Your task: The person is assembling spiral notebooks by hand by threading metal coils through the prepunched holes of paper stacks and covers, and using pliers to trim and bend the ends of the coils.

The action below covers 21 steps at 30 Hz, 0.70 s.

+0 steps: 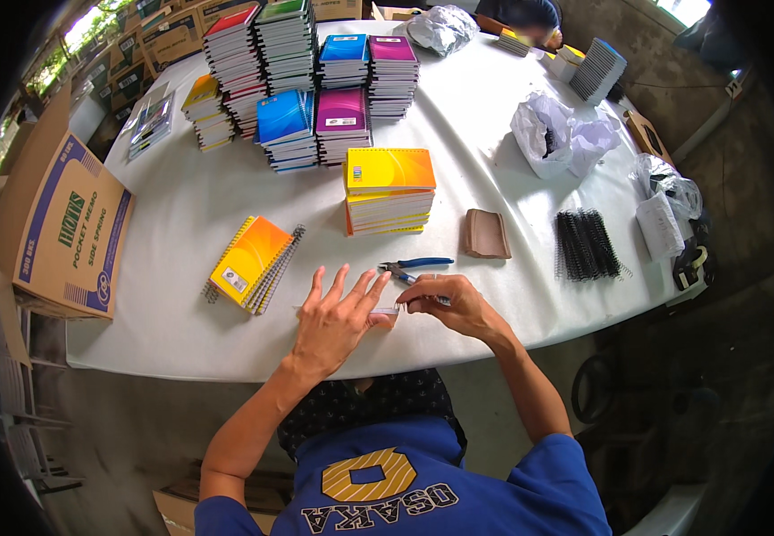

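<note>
A thin pad or notebook (387, 311), seen nearly edge-on, is at the table's near edge. My left hand (329, 317) steadies it, thumb against it and the other fingers stretched out above. At its right end my right hand (454, 306) has thumb and fingertips pinched together; what lies between them is too small to make out. Just beyond my hands lie blue-handled pliers (427, 262), partly behind my right hand. Left of my left hand lies a small pile of spiral notebooks, its top one yellow and orange (253, 254). A yellow notebook stack (390, 170) stands farther back.
Brown cover sheets (487, 234) and black spiral coils (586, 246) lie to the right. Plastic bags (543, 134) sit behind them. Tall notebook stacks (342, 121) occupy the back left. A cardboard box (74, 223) stands at the left edge. Another person (521, 13) is across the table.
</note>
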{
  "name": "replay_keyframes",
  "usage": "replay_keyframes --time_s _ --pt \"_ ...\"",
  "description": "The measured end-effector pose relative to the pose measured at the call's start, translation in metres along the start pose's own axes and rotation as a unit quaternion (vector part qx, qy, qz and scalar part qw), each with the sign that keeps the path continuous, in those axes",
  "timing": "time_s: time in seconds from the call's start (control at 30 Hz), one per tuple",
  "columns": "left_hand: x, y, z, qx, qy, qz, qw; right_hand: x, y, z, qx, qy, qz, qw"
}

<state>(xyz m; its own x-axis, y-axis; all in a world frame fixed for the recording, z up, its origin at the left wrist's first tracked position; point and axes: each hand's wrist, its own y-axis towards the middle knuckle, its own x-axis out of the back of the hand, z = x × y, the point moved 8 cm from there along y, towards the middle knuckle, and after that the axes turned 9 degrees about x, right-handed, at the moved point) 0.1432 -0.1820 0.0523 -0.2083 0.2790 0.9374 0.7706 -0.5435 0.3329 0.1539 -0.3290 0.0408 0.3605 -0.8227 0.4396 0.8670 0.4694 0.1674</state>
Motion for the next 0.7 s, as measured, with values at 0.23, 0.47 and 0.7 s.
replay_keyframes --time_s 0.23,0.47,0.7 --pt "-0.004 0.002 0.002 -0.006 0.009 0.022 1.000 -0.001 0.001 0.019 0.105 -0.082 -0.020 0.991" --pt "-0.011 0.001 0.003 -0.004 -0.004 0.076 0.997 0.017 -0.008 0.020 0.082 -0.091 -0.166 0.978" --pt "-0.011 0.007 0.002 -0.005 -0.054 0.082 0.995 -0.055 -0.043 -0.001 -0.060 0.099 -0.023 0.993"
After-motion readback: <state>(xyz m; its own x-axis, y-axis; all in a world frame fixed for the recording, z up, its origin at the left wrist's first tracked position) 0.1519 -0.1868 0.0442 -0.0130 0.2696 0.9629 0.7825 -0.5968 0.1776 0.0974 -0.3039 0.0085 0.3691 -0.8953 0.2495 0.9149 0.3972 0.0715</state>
